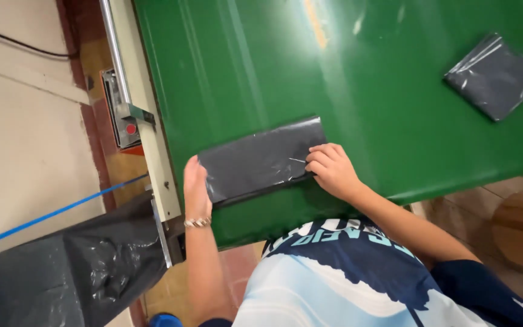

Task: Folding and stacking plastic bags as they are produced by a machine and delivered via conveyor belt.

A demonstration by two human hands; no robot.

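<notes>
Both of our hands rest flat on a folded dark grey plastic bag (260, 159), neither one closed around it. Our left hand (195, 184) stands on its edge against the bag's 8 o'clock end, fingers straight and together, and wears a bracelet (197, 223) at the wrist. Our right hand (332, 169) presses down on the bag's 4 o'clock corner with the fingers curled loosely, the fingertips (315, 158) touching the plastic; nothing is pinched between them as far as we can tell, though the underside of the hand is hidden.

That bag lies as a long strip on the green table (261, 66), near the table's edge closest to us, tilted so that its far end points toward 2 o'clock. A second folded grey bag (495, 76) (squarer and glossier) lies well apart at 2 o'clock on the same green surface.

Along the table's 9 o'clock side runs a cream metal rail (150, 133) with a small bracket carrying a red button (131, 128). Below it, at 7 o'clock, a crumpled black plastic sheet (74, 272) hangs down, and a blue cord (49, 215) crosses the pale floor beside it.
</notes>
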